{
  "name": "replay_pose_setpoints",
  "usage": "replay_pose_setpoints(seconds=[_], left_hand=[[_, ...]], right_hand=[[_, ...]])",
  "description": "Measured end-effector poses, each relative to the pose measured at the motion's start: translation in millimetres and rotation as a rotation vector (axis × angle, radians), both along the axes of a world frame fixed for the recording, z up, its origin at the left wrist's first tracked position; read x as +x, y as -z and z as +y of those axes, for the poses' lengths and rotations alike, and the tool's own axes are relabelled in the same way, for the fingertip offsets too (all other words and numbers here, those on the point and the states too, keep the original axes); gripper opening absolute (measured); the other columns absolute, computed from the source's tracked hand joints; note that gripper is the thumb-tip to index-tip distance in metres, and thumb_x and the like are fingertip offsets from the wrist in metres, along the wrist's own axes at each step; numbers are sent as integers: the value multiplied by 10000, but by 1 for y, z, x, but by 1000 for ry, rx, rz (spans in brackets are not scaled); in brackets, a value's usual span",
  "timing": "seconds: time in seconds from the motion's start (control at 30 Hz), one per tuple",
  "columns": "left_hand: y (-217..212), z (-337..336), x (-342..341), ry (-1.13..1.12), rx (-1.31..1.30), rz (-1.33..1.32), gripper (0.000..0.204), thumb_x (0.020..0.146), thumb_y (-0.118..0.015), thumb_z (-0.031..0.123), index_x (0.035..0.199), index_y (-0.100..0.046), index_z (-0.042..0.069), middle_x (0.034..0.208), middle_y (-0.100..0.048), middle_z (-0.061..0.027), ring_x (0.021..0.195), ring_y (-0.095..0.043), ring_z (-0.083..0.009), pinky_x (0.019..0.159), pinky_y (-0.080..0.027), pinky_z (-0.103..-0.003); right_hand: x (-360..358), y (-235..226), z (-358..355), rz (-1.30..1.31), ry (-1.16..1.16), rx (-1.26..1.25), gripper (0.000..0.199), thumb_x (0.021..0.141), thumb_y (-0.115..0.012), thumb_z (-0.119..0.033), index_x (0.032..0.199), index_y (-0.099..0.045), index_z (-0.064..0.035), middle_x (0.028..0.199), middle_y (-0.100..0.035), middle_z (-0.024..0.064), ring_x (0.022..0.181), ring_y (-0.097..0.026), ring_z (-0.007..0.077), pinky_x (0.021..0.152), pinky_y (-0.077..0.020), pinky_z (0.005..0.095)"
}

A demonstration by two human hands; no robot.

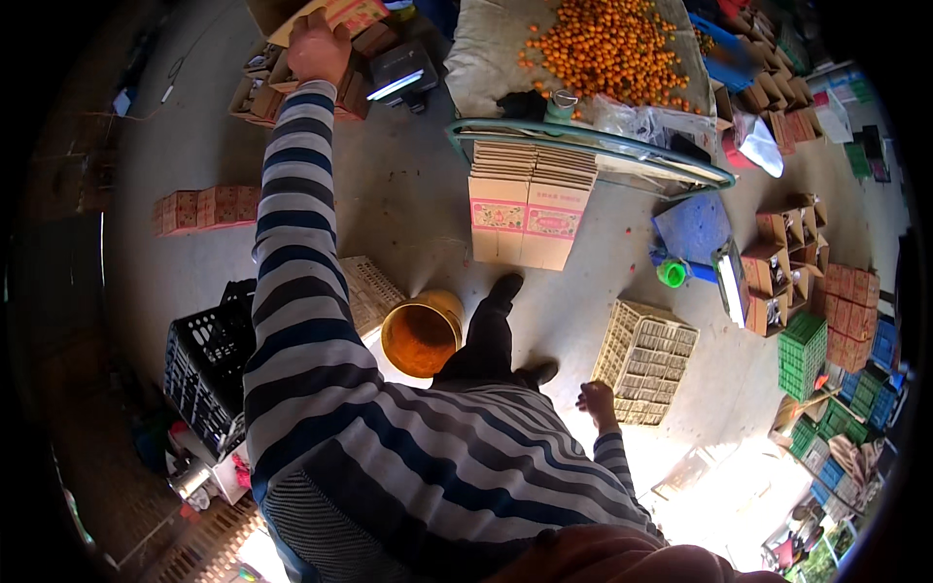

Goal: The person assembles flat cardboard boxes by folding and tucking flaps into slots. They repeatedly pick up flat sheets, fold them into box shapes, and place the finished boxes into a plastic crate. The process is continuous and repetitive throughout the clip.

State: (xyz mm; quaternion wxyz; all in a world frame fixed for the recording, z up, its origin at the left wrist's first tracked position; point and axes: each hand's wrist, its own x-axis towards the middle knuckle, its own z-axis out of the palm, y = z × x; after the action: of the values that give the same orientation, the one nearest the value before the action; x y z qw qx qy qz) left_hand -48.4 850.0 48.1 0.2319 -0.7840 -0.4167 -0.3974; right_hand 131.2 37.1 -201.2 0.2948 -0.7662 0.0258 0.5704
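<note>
My left hand (317, 46) is stretched far forward in a blue-and-white striped sleeve and grips the edge of a flat cardboard box (340, 14) lying on top of a pile of small cartons (360, 58). My right hand (595, 398) hangs low by my side with its fingers loosely curled and nothing in it. It is next to a beige plastic crate (644, 360) on the floor. My dark trouser legs and shoes (505, 289) stand between the two hands.
An orange bucket (421, 335) and a black crate (209, 364) stand by my feet. A stack of flat cartons (530, 204) leans on a table (593, 146) heaped with small orange fruits (612, 44). Open boxes (782, 257) and green crates (802, 355) line the right.
</note>
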Motion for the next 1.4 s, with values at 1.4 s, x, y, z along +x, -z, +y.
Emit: replay_pose_setpoints(seconds=[1.4], left_hand=[[387,-314,-3,762,-1771,104,353,836,-722,234,1098,-688,-1,1008,-722,-178,945,-700,-280,803,-546,-362]], right_hand=[[12,-16,76,-133,93,35,229,908,-638,-219,935,-626,7,720,-640,71,603,-658,156,542,-530,285]])
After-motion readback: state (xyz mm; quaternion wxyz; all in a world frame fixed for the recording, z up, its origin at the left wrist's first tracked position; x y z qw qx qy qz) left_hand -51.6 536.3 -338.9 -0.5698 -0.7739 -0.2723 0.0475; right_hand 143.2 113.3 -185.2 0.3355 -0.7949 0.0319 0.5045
